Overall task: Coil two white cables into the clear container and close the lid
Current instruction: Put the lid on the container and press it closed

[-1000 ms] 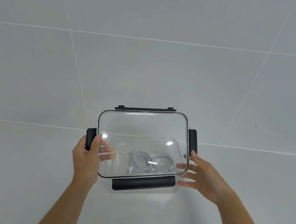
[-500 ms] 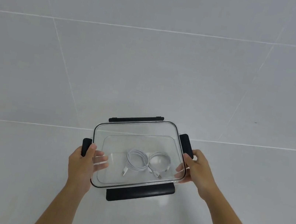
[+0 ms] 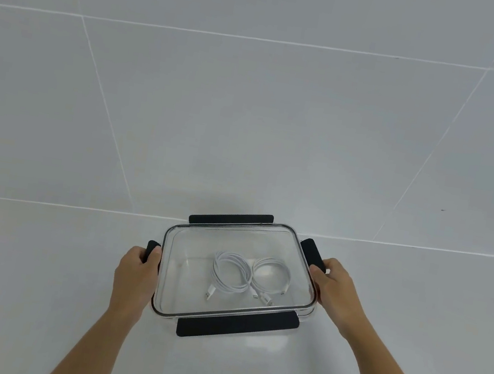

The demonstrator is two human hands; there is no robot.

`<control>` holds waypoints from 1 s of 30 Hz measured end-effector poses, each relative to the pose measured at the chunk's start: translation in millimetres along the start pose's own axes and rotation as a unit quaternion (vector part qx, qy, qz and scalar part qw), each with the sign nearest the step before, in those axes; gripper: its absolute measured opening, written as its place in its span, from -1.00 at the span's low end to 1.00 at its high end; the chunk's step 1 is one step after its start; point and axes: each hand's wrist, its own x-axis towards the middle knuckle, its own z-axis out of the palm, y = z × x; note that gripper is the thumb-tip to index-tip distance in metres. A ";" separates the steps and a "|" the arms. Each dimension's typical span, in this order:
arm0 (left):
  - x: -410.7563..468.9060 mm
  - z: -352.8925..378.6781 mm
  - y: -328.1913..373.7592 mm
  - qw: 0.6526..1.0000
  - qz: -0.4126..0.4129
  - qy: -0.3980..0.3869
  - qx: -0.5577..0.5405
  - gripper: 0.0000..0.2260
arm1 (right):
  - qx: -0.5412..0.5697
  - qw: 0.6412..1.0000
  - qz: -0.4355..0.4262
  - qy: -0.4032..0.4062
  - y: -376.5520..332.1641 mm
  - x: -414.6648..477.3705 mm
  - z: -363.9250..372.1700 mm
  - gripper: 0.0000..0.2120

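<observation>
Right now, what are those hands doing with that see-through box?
A person is closing it. Two coiled white cables lie side by side inside the clear container, and the lid sits on top. The left hand and right hand press the black side clips. The front clip is not yet touched.

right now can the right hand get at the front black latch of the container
Probably yes. The right hand rests at the right side latch, and the front latch lies flat, uncovered, with nothing between them on the white surface.

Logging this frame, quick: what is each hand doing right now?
Left hand: closed on the lid's left black latch.
Right hand: closed on the right black latch.
</observation>
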 end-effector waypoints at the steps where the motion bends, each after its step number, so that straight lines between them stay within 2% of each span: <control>1: 0.9 1.1 -1.9 1.000 -0.007 -0.004 -0.001 -0.72 | -0.003 1.000 0.004 -0.003 0.8 0.4 -0.4 -0.87; 21: 10.0 10.1 -12.7 0.995 -0.071 -0.054 -0.035 -0.76 | -0.039 0.999 0.007 0.017 8.3 5.3 -3.9 -0.85; 26: 11.9 7.5 -13.3 0.992 -0.082 -0.086 -0.045 -0.78 | -0.112 0.993 -0.017 0.023 9.1 6.6 -5.9 -0.80; 30: 9.8 3.8 -13.8 0.988 -0.092 -0.113 -0.051 -0.77 | -0.062 0.998 -0.017 -0.008 7.2 6.2 -8.0 -0.81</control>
